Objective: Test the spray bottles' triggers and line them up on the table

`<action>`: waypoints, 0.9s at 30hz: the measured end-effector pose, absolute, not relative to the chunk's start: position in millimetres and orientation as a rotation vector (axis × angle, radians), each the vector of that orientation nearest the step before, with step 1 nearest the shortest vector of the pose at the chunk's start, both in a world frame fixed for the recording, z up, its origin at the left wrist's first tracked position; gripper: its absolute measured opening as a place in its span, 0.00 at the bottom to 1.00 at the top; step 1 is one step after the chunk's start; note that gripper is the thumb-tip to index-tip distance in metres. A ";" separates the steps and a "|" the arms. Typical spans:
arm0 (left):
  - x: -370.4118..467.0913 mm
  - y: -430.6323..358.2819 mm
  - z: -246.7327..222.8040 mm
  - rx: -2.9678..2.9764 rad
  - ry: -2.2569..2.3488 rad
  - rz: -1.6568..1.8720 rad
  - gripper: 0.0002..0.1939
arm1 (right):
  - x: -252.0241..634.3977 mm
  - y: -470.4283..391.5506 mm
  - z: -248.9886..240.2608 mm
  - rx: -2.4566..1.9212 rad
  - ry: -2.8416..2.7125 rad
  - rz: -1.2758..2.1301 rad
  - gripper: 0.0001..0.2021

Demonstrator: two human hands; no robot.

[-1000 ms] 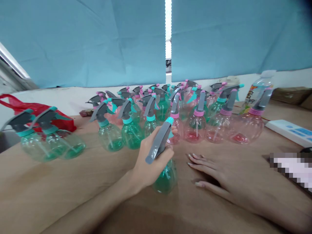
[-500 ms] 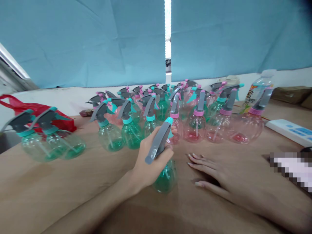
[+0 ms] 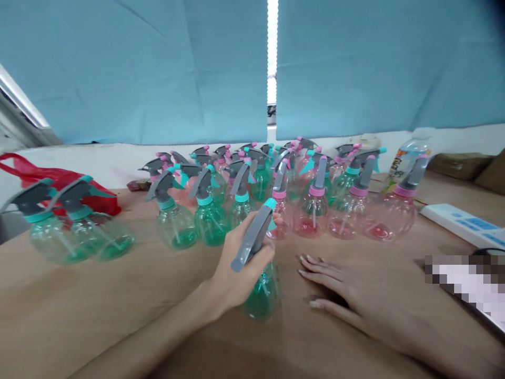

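Observation:
My left hand (image 3: 236,266) is wrapped around the neck of a green spray bottle (image 3: 260,292) with a grey trigger head and teal nozzle. The bottle stands upright on the brown table (image 3: 118,305), in front of me. My right hand (image 3: 351,292) lies flat on the table just to the right of that bottle, fingers spread, holding nothing. Behind them stands a crowd of several spray bottles, green ones (image 3: 209,216) on the left and pink ones (image 3: 315,210) on the right.
Two more green spray bottles (image 3: 79,231) stand apart at the left, in front of a red bag (image 3: 51,176). A drink bottle (image 3: 406,155) and a white power strip (image 3: 461,223) sit at the right. Blue curtains hang behind.
Both hands and the held bottle stay as they were; only the view has shifted slightly, so everything sits a little lower and further left.

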State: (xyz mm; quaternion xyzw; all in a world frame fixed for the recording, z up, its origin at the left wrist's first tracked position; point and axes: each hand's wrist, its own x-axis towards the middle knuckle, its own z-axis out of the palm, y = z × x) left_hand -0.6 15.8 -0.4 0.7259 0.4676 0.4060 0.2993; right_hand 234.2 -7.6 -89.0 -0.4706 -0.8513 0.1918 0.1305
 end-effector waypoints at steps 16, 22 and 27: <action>-1.4 15.0 6.0 1.952 1.138 1.078 0.04 | 232.0 -8.5 -77.1 -1.432 -2.579 0.531 0.25; -1.0 19.0 -1.4 1.950 1.152 1.145 0.09 | 231.3 -8.1 -80.3 -1.396 -2.566 0.513 0.25; -0.7 20.5 -4.9 1.972 1.094 1.180 0.11 | 231.5 -6.8 -80.1 -1.395 -2.627 0.444 0.25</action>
